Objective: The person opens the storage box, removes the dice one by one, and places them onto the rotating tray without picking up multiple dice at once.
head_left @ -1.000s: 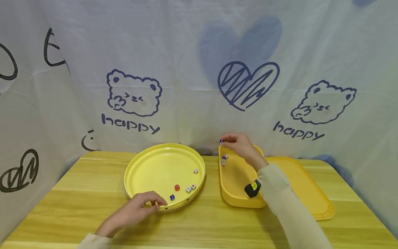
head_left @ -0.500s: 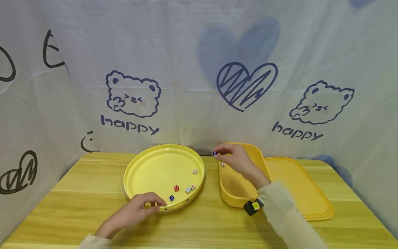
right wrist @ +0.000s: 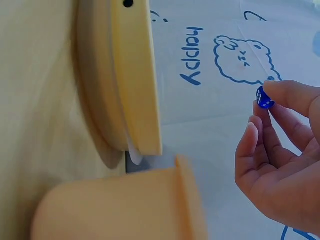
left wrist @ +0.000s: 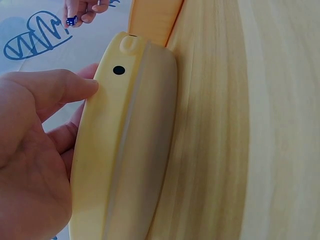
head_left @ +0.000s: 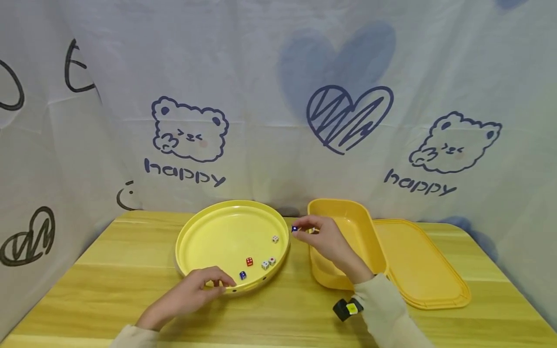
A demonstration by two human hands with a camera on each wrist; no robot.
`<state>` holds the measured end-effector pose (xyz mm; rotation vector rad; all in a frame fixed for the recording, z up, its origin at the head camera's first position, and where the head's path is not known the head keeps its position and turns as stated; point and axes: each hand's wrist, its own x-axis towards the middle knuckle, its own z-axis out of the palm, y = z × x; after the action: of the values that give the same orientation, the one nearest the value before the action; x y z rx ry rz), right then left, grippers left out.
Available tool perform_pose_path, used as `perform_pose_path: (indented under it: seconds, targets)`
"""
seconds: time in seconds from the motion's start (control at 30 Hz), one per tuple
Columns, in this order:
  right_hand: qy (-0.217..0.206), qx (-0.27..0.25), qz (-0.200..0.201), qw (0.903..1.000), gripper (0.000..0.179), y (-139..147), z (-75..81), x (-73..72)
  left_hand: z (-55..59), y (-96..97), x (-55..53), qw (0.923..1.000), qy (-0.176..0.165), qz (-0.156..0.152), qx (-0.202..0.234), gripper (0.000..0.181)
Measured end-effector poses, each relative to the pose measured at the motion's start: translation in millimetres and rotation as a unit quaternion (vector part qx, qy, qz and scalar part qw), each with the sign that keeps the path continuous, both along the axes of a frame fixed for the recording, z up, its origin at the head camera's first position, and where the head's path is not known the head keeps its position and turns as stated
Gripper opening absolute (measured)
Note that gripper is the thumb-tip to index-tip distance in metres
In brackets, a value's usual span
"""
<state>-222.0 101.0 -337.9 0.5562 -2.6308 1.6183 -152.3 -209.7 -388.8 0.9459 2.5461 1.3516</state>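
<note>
In front of a white patterned cloth, the wooden worktop bears a round tray just left of the right hand and a box below and right of its fingertips; that hand's narrow grip pinches a blue die, a cube without a long axis, over the gap between them. The left hand, nearer the tray, holds its near rim between thumb and fingers. Left of the right grip, the tray holds a red die, a second blue die and three white dice; behind that grip, a light die shows partly in the box.
</note>
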Motion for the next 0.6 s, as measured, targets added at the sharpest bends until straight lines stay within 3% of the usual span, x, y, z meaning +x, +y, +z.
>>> perform_pose_path:
  seconds: [0.27,0.6]
  targets:
    - [0.011,0.004,0.029,0.9995,0.017,-2.1,-10.0,5.3,0.1,2.3,0.4,0.9999,0.011,0.003,-0.002,0.015]
    - [0.001,0.042,0.057,0.9975,0.015,-24.2,-23.7,12.4,2.2,1.9,0.3,0.9998,-0.013,0.014,-0.011,0.015]
